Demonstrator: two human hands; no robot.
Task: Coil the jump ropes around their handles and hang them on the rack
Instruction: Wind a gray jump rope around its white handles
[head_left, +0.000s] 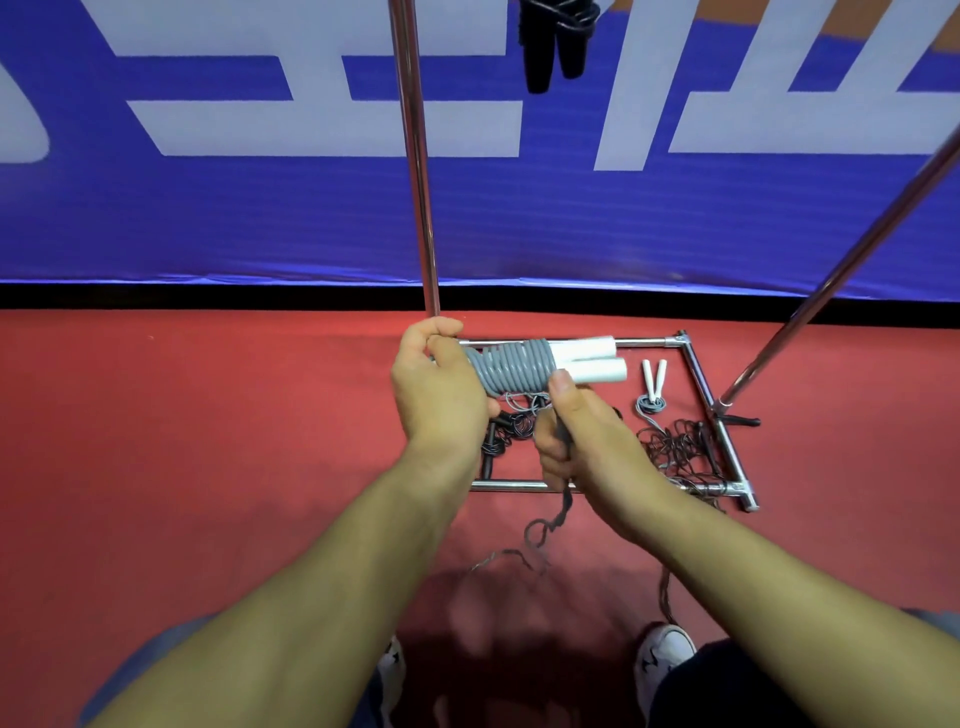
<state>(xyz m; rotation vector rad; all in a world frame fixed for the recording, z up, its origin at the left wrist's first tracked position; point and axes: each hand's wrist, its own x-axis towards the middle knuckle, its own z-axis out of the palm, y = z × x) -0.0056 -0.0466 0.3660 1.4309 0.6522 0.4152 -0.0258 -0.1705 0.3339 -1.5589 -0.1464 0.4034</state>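
Note:
Two white handles (587, 359) lie side by side with grey rope (514, 369) coiled around them. My left hand (441, 384) grips the coiled end of this bundle. My right hand (576, 436) grips the loose grey rope tail below the handles, its thumb up against the lower handle. The tail (545, 530) hangs blurred down towards the floor. The metal rack (415, 156) rises in front of me, and a black coiled jump rope (556, 41) hangs from it at the top edge.
The rack's base frame (711, 395) lies on the red floor. Inside it are a white-handled grey rope (652, 389), black-handled ropes (493, 441) and a tangle of dark rope (680, 452). A slanted pole (852, 260) rises at right. A blue banner (208, 208) is behind. My shoes (665, 654) are below.

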